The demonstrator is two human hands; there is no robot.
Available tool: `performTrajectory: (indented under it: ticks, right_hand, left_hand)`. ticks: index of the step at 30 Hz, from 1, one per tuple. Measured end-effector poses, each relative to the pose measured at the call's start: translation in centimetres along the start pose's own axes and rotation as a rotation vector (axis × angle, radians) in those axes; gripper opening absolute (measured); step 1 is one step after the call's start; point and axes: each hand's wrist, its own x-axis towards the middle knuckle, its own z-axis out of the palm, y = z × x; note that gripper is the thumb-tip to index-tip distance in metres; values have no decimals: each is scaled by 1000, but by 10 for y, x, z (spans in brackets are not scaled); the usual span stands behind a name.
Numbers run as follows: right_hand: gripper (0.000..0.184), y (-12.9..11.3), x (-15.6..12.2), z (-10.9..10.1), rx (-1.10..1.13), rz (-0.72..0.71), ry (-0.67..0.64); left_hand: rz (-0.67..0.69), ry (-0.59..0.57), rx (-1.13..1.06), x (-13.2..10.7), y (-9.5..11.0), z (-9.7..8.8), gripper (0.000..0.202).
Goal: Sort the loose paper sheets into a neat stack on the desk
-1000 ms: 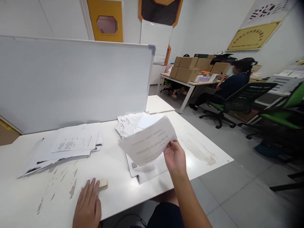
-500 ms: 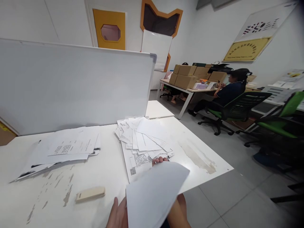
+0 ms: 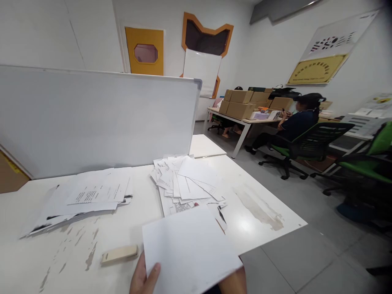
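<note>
A blank white sheet of paper (image 3: 186, 249) is tilted up in front of me, above the table's near edge. My left hand (image 3: 145, 275) pinches its left edge, thumb on the front and fingers behind. My right hand lies mostly behind the sheet; one fingertip (image 3: 196, 204) shows at the sheet's upper edge and the forearm (image 3: 234, 281) at its lower right. Its grip is hidden. Just beyond the sheet is a messy heap of loose papers (image 3: 186, 179), some printed. A beige oblong object (image 3: 119, 254) lies left of my left hand.
Another stack of printed papers (image 3: 94, 192) lies at the left of the white table (image 3: 128, 228). A whiteboard (image 3: 101, 118) stands along the back. To the right, a seated person (image 3: 301, 118) is by a desk with cardboard boxes (image 3: 239, 104); office chairs stand nearby.
The sheet has turned flatter toward me and shifted left. My left thumb now rests on its front, and my right fingers are more hidden. The camera view has tilted slightly up.
</note>
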Motion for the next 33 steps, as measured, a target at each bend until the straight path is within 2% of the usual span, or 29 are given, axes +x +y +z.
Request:
performTrajectory:
  ticks: [3,7,12,16,21,25,28,33]
  right_hand:
    - [64,-15,-14,-6,-1,133,7]
    - [54,-28,-36,-23,-96,249,-8]
    - [47,-20,-43,-46,-361,295,-23]
    - [47,-11,-46,-56,-441,304,17]
    - [49,-7,-51,-53,-458,370,-3]
    - [46,1,-56,-45,-433,374,-21]
    - [45,7,-61,-39,-401,387,-29]
    - [53,8,-66,-35,-412,401,-60]
  left_hand:
    - [119,41,153,0,10,-6,82]
    - [265,1,360,2,18,-3,69]
    - [255,-16,464,3,9,10,64]
    - [238,-70,451,-5,5,12,70]
    - [213,0,562,-20,0,-6,71]
    - [222,54,688,-23,3,-25,58]
    - [172,22,717,-21,10,-34,56]
    - [136,-68,565,-21,16,-41,73]
